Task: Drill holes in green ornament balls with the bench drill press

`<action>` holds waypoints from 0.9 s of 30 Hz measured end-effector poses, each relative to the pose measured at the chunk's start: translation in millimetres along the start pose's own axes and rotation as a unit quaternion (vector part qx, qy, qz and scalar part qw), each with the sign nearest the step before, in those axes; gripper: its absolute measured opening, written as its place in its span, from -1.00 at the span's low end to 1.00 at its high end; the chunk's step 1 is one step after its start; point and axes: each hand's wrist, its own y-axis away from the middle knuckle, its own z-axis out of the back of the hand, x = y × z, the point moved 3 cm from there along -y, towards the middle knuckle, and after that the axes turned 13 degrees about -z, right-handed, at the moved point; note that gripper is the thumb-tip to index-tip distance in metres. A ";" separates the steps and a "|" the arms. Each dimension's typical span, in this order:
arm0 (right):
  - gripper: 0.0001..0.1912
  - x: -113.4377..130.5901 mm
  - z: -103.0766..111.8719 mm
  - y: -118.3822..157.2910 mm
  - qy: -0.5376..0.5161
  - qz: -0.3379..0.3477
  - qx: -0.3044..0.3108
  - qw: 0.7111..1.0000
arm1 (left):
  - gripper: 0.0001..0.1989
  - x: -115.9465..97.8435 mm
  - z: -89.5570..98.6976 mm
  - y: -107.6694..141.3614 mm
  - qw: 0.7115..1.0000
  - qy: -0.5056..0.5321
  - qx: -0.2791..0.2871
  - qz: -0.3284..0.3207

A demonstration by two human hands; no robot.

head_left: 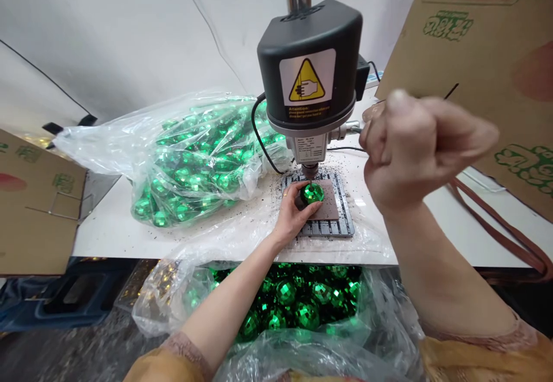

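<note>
A black drill press (309,65) with a yellow warning label stands on the white table. Under its chuck, my left hand (294,212) holds a shiny green faceted ball (313,193) between thumb and fingers, on a brown square board (330,203) over the slotted metal base (347,220). My right hand (406,146) is raised to the right of the machine, its fingers curled closed near the end of a metal lever (348,130). What lies inside that fist is hidden.
A clear bag of green balls (194,163) lies left of the press. Another open bag of green balls (302,307) hangs below the table's front edge. Cardboard boxes (488,88) flank both sides, and a brown strap (496,232) lies at the right.
</note>
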 end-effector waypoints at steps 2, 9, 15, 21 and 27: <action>-0.54 8.8 -9.5 -15.7 -0.054 0.026 -0.010 0.998 | -0.50 -6.4 0.8 0.4 1.000 0.006 -0.011 0.010; -0.54 8.1 -18.0 -32.8 -0.025 -0.026 0.023 0.999 | -0.66 -76.4 36.4 51.7 0.975 -0.156 0.139 -0.069; -0.54 8.4 -15.9 -27.9 -0.032 -0.030 0.012 0.999 | -0.62 -97.7 78.6 88.4 0.910 -0.222 0.346 -0.053; -0.52 7.3 -14.7 -25.4 -0.051 -0.041 0.007 0.998 | -0.89 -75.0 110.6 -3.8 0.940 -0.288 0.095 -0.156; -0.53 8.7 -13.0 -22.0 -0.042 -0.032 0.010 0.999 | -0.75 -31.6 121.1 -62.3 0.908 -0.379 0.134 -0.116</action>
